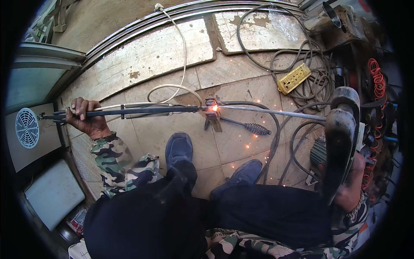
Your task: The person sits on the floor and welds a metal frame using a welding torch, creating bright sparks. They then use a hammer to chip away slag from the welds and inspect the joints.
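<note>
My left hand [89,115] is closed round the end of a long dark metal bar assembly [159,111] with coil springs along it. The far end of the assembly meets a small rusty metal block [214,123] on the floor. My right hand [351,183], partly hidden, grips a black electrode holder [343,138] at the right. From its jaws a grey welding rod [276,112] reaches left to the block, where its tip glows orange. Sparks scatter over the tiles. Beside the block lies a chipping hammer [254,127] with a spring handle.
A yellow power strip [294,79] lies on coiled dark cables [310,58]. A white cable [184,52] loops down to the block. Pale boards [151,58] lie beyond it. My shoes [179,149] stand near the work. A red coiled hose [377,82] hangs at the right.
</note>
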Demonstrator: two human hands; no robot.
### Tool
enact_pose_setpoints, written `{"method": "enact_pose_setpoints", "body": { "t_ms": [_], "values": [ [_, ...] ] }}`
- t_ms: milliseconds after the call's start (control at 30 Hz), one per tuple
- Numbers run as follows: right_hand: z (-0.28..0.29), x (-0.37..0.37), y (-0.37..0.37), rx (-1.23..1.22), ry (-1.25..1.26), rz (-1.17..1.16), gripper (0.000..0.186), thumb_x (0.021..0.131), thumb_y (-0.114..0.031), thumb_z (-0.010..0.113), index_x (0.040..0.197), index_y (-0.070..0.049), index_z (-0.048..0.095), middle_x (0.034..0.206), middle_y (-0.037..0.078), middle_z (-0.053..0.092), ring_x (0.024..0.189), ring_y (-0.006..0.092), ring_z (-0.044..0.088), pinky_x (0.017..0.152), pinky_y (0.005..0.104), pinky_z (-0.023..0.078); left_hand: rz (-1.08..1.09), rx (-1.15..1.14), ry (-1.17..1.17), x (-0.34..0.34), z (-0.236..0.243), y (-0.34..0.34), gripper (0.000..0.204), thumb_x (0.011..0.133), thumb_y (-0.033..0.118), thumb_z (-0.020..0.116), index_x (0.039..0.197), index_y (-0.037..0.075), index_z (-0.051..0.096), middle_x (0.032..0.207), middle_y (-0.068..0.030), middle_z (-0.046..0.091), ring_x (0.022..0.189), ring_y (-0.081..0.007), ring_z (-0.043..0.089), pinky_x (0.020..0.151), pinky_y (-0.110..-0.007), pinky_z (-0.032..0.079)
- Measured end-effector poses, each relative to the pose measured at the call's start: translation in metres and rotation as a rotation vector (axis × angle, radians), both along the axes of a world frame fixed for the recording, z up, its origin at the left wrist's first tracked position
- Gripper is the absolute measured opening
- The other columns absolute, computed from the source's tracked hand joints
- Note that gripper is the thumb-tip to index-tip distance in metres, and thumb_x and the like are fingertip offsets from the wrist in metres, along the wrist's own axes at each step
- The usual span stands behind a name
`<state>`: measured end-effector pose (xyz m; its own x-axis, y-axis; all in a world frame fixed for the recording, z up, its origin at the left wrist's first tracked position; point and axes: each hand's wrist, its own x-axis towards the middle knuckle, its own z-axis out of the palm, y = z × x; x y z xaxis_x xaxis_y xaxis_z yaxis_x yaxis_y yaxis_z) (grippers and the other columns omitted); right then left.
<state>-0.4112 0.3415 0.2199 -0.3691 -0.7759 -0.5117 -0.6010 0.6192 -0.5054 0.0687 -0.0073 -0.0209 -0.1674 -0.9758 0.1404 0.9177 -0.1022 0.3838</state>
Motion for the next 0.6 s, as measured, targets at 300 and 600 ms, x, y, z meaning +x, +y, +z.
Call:
{"method": "enact_pose_setpoints", "body": {
  "t_ms": [300, 600],
  "values": [
    [0.0, 0.012, -0.018, -0.125, -0.006, -0.034, 0.046, 0.08, -0.004, 0.081, 0.121, 0.002, 0.061, 0.107, 0.01, 0.063, 0.098, 0.0229, 0.059, 0.092, 0.0368, 0.045, -0.03, -0.001, 0.013, 0.002, 0.001, 0.0, 0.021, 0.094, 0.018, 0.073, 0.087, 0.012, 0.054, 0.071, 0.0041, 0.057, 0.053, -0.0023, 0.055, 0.058, -0.025, 0.038],
    [-0.005, 0.009, -0.013, -0.161, -0.003, -0.035, 0.044, 0.08, -0.003, 0.082, 0.119, -0.001, 0.062, 0.104, 0.009, 0.059, 0.098, 0.0233, 0.058, 0.092, 0.0379, 0.043, -0.033, 0.005, 0.008, 0.006, 0.0, -0.001, 0.021, 0.094, 0.018, 0.073, 0.087, 0.011, 0.054, 0.07, 0.0037, 0.057, 0.053, -0.0026, 0.055, 0.058, -0.024, 0.037]
  ]
}}
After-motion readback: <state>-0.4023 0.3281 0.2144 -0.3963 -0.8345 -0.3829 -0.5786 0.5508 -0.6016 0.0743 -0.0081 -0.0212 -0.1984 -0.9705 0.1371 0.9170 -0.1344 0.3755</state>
